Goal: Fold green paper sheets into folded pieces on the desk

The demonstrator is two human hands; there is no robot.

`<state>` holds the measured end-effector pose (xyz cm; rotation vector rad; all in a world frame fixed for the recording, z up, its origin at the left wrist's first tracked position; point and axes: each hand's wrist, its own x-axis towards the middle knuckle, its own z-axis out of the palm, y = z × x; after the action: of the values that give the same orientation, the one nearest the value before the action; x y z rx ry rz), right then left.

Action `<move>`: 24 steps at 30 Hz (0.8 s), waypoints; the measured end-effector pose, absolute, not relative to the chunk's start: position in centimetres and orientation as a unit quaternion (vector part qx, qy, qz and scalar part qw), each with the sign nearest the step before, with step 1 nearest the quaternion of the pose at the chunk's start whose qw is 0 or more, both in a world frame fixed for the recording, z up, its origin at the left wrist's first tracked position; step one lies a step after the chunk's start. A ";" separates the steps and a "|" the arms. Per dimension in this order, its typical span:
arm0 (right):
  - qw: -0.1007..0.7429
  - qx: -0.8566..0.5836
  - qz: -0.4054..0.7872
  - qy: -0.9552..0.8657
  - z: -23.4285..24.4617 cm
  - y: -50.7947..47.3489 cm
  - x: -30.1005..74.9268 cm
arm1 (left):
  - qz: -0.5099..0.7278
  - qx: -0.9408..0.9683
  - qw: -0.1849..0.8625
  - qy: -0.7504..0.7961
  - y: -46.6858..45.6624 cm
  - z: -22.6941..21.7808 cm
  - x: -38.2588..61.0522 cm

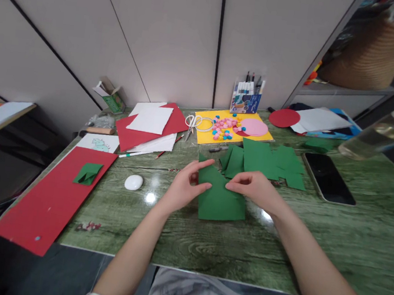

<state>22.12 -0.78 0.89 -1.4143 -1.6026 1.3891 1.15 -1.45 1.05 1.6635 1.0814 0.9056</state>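
A sheet of green paper [220,205] with a slanting upper edge is held just above the table in front of me. My left hand [187,184] grips its left side, thumb on the near face and index finger stretched along the top. At the right edge, my right hand [249,186] pinches the sheet between thumb and fingertips. Right behind it lie folded green pieces [234,161] and flat green sheets [260,159]. A small folded green piece [88,173] rests on a long red sheet [47,196] at the left.
Scissors [191,126], a yellow sheet [203,136] with colourful pompoms [224,124], and a marker box [246,98] stand towards the back. A white oval object [134,182] lies left of my hands. To the right are a phone [328,178] and a bottle [381,134].
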 end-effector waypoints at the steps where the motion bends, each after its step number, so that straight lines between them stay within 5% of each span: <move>1: 0.290 -0.531 0.520 -0.603 0.9 -0.8 22.2 | 0.373 0.673 0.460 0.442 -1.3 1.1 1.0; 24: 0.276 -0.520 0.516 -0.622 1.3 -0.4 23.2 | 0.406 0.673 0.403 0.469 -0.8 1.2 0.0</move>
<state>23.25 -0.44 1.33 -1.3975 -1.6710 1.3853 -0.03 -0.77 1.16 1.7001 1.1846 1.0267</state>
